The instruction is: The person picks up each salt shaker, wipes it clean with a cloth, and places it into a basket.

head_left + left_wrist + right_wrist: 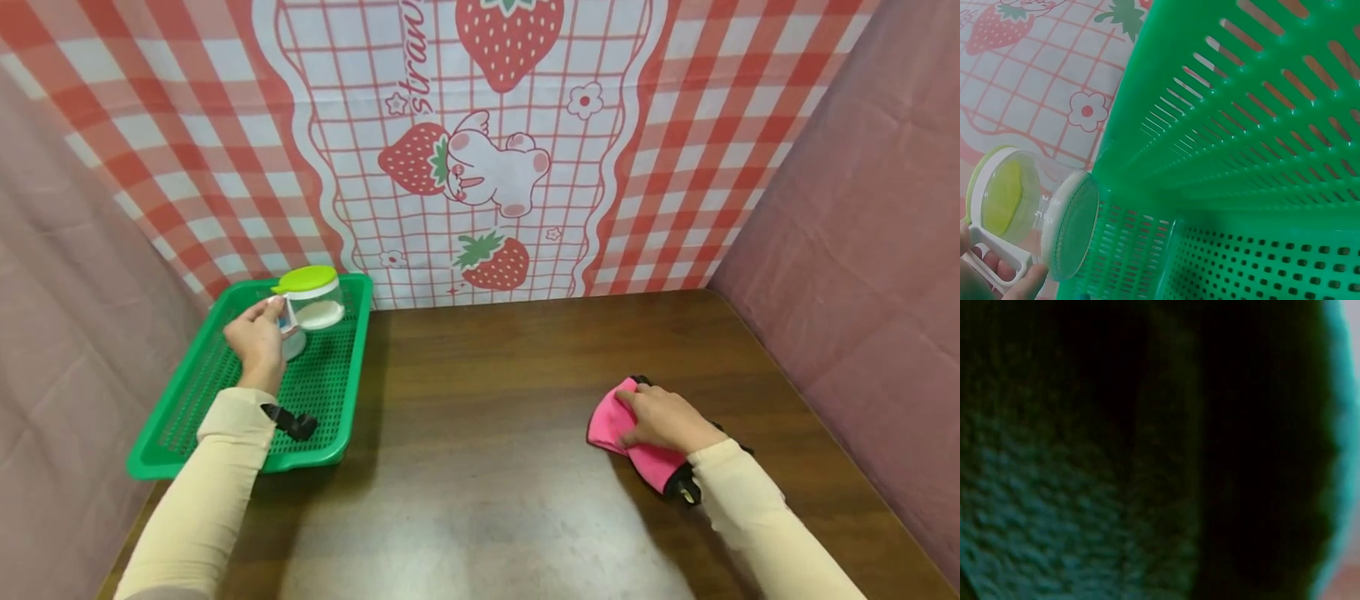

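Observation:
My left hand (255, 340) grips the white handle (1007, 259) of a clear seasoning jar (318, 304) with a lime-green lid. White contents show in the bottom of this jar, which is over the far end of a green plastic basket (362, 358). Below it, partly hidden by the hand, is another clear round container (294, 343). On the right, my right hand (663, 419) holds a pink cloth (609, 421) with black edging, thumb and fingers bunching it over the table. Dark textured fabric (1041, 512) fills most of the right wrist view, very close up.
The brown wooden table (465, 417) spans the space between the hands. A red-and-white strawberry-print cloth (480, 250) hangs along the back. Pink fabric hangs at the left (67, 292) and right (847, 208) sides.

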`<state>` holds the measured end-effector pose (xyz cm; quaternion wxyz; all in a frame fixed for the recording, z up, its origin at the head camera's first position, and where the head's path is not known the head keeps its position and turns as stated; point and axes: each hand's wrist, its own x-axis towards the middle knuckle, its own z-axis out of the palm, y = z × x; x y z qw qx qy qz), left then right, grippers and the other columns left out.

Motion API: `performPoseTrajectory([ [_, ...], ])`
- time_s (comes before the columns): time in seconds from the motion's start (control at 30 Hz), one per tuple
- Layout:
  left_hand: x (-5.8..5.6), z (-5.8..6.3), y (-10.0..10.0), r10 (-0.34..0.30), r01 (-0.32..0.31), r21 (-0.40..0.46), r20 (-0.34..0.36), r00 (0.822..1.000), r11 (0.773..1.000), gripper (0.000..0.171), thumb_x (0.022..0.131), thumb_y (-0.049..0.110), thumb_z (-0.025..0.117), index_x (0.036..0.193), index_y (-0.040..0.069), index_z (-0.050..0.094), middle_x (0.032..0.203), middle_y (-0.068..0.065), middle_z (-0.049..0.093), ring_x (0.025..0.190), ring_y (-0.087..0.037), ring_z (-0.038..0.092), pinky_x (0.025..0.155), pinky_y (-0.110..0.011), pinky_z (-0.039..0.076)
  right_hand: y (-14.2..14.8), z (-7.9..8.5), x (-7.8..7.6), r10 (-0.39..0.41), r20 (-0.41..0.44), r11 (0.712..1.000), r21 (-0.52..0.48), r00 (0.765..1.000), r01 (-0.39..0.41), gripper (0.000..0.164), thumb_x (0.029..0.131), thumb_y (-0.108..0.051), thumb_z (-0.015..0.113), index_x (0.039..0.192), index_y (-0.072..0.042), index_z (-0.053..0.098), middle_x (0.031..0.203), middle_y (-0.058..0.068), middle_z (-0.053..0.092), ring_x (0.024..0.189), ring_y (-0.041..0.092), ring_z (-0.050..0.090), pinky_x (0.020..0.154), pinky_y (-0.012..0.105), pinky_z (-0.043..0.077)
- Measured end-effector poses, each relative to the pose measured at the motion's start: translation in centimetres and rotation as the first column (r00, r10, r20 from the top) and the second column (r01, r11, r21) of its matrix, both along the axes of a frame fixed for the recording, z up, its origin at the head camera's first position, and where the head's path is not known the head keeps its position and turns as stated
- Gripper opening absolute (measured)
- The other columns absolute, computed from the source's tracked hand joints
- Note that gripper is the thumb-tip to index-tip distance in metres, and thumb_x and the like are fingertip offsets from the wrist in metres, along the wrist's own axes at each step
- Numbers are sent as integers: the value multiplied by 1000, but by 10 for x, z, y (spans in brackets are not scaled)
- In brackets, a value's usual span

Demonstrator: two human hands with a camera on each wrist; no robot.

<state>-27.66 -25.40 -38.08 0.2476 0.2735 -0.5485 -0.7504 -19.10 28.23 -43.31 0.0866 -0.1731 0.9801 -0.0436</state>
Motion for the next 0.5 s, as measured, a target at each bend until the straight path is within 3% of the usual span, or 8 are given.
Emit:
performPoseTrajectory([
  [0.2, -3, -2, 1, -13, 15, -55, 43, 999, 998, 30, 88, 15, 72, 114, 0, 70, 75, 8, 64, 75, -7, 62, 55, -19, 57, -3, -3, 0, -35, 40, 999, 9, 999, 35, 81, 68, -45, 84, 129, 1, 57, 122, 33, 54, 109, 49, 54, 87, 61, 48],
  [0.5, -6, -8, 1, -65, 68, -56, 54, 996, 996, 19, 88, 12, 71, 105, 3, 71, 74, 8, 64, 75, -6, 62, 52, -21, 57, -6, -15, -3, -19, -133, 1000, -10, 991, 18, 73, 74, -55, 77, 119, 0, 63, 111, 29, 61, 98, 42, 59, 80, 58, 51],
])
